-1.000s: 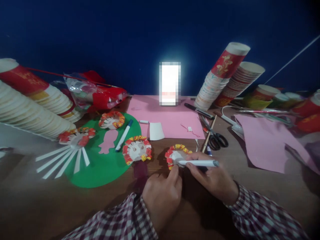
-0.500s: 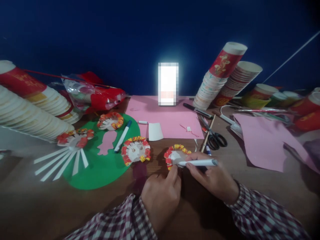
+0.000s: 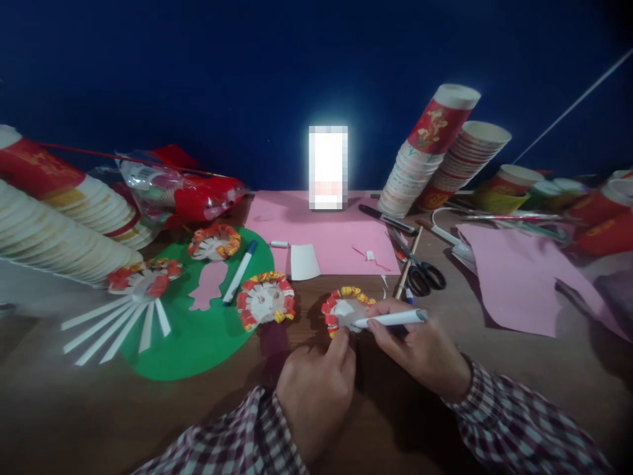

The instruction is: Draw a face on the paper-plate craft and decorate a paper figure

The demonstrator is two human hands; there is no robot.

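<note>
In my right hand point(image 3: 420, 346) is a white marker point(image 3: 398, 318), held like a pen with its tip at the lower right of a paper-cup cutout point(image 3: 341, 310). The cutout has a pale round middle and a rim of curled red and yellow strips. My left hand point(image 3: 321, 386) is closed, its index finger and thumb at the cutout's lower edge. Part of the cutout is hidden behind my hands. To the left lies a similar cutout point(image 3: 266, 300) with a drawn face, joined to a dark purple strip point(image 3: 274, 346).
Green paper point(image 3: 188, 349) at left bears a capped marker point(image 3: 241, 272) and a pink shape point(image 3: 210, 285). Scissors point(image 3: 420, 270) lie right of pink paper point(image 3: 277, 218). Stacked cups point(image 3: 413, 165) lean at back right, others point(image 3: 59, 224) at left. A bright, blurred-out screen point(image 3: 328, 165) stands behind.
The view has shifted slightly, so most things sit a little further left. The marker's back end has tipped up slightly; both hands keep their places at the cutout.
</note>
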